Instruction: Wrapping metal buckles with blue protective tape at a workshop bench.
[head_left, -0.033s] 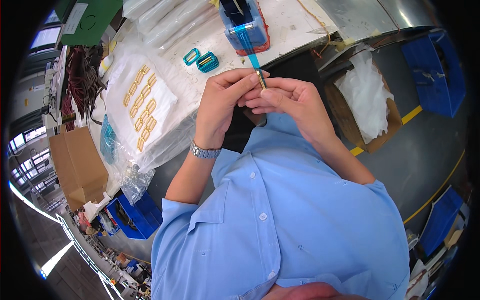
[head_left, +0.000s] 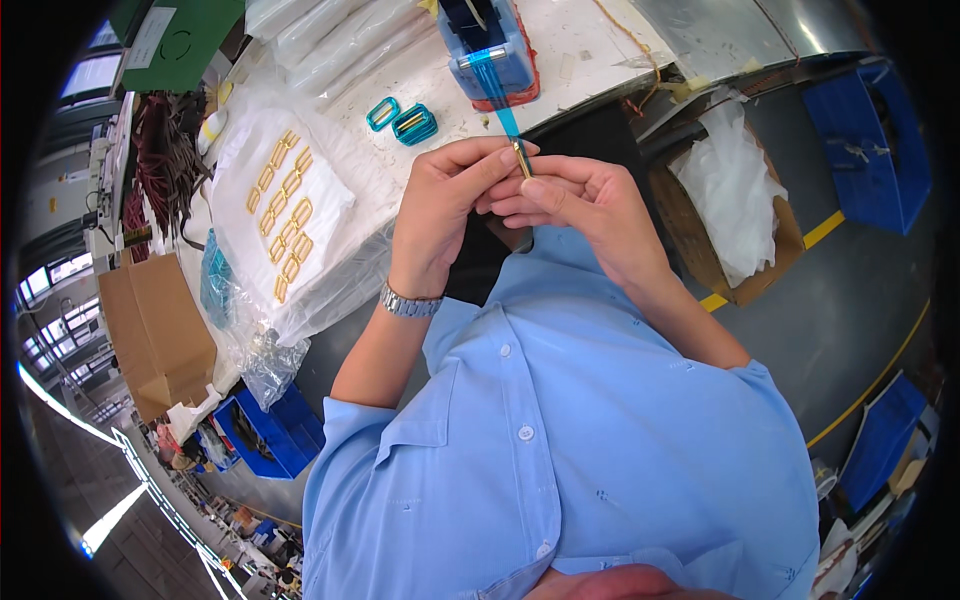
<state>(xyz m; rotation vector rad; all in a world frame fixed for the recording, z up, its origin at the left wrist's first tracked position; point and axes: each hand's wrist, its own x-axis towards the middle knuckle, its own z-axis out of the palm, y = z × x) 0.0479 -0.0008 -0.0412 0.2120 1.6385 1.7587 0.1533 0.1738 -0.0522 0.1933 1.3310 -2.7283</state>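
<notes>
My left hand [head_left: 440, 195] and my right hand [head_left: 598, 200] meet at the table's front edge, fingertips closed on a narrow gold metal piece seen edge-on, resembling the gold buckles nearby. From a blue tape dispenser [head_left: 517, 68], a strip of translucent blue tape [head_left: 497, 92] runs down to the gold piece [head_left: 524, 163]. How far the tape covers it is hidden by my fingers. Left of the dispenser lie a blue-edged oblong buckle [head_left: 382, 113] and a small stack of similar buckles [head_left: 416, 127]. Rows of bare gold buckles [head_left: 292, 247] rest on a white sheet [head_left: 235, 225] farther left.
Clear plastic-wrapped bundles [head_left: 350, 45] lie along the back of the white table [head_left: 585, 60]. To the right, an open carton [head_left: 785, 235] holds white plastic, beside a blue bin [head_left: 865, 150]. Brown cardboard [head_left: 155, 335] and another blue bin [head_left: 285, 440] stand left.
</notes>
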